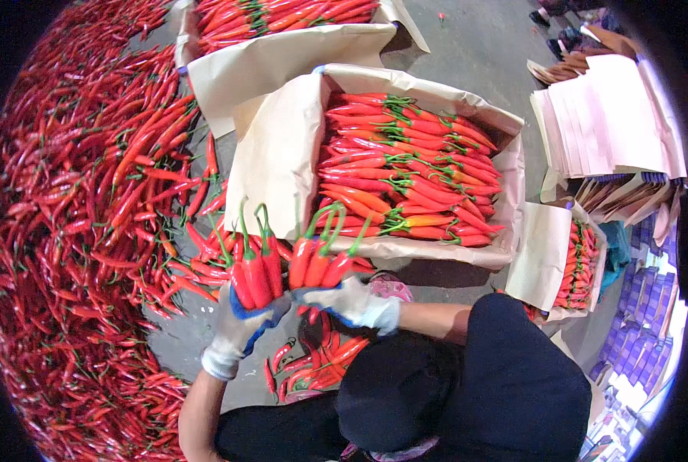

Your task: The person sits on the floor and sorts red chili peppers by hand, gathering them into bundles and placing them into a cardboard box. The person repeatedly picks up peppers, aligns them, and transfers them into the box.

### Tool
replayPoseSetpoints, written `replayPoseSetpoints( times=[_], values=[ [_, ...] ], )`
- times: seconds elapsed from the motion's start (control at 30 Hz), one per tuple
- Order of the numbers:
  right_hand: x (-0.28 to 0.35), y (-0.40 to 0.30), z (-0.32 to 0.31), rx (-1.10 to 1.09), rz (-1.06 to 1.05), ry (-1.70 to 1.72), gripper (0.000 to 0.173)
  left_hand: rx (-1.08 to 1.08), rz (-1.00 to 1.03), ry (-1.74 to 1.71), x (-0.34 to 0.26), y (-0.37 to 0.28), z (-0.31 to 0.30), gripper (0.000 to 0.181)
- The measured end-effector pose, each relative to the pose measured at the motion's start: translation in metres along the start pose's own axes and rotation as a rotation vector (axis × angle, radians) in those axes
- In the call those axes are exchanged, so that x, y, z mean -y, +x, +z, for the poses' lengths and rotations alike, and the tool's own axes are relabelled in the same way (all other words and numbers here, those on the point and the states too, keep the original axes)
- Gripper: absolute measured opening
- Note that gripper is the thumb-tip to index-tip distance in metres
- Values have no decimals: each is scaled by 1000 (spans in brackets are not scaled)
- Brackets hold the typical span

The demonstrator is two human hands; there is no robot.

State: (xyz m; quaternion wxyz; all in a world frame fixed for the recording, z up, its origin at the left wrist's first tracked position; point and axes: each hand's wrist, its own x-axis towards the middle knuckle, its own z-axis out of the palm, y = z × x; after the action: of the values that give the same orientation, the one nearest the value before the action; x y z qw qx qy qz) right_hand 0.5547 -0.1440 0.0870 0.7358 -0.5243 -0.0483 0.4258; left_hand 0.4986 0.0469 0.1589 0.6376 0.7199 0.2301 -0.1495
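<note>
My left hand [248, 315], in a white knit glove with blue coating, is closed around a bunch of red chili peppers [255, 280], stems up. Close beside it, my right hand [335, 300], gloved the same way, grips another bunch of red chili peppers [319, 263], their green stems also pointing up. Just beyond the hands sits a box lined with brown paper [430, 254], holding rows of red chilies [413, 167] laid with stems toward the middle. One paper flap [277, 156] folds out over its left side.
A large heap of loose red chilies [89, 231] covers the floor at left. Another paper-lined box [292, 46] of chilies stands at the top, a smaller one [577, 265] at right. Paper sheets [609, 121] lie stacked at upper right. More chilies [320, 358] lie near my body.
</note>
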Motion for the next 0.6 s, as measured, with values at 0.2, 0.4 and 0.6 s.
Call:
replayPoseSetpoints(
  times=[0.2,0.4,0.6],
  values=[
    [76,-40,-105,-190,69,-229,36,97,-103,-550,-33,51,50,48],
    [126,-86,-180,-373,-301,-795,58,154,-186,-468,-29,64,84,47],
    [146,-111,-221,-452,-294,-1562,60,219,-229,-553,-6,72,111,56]
  ],
)
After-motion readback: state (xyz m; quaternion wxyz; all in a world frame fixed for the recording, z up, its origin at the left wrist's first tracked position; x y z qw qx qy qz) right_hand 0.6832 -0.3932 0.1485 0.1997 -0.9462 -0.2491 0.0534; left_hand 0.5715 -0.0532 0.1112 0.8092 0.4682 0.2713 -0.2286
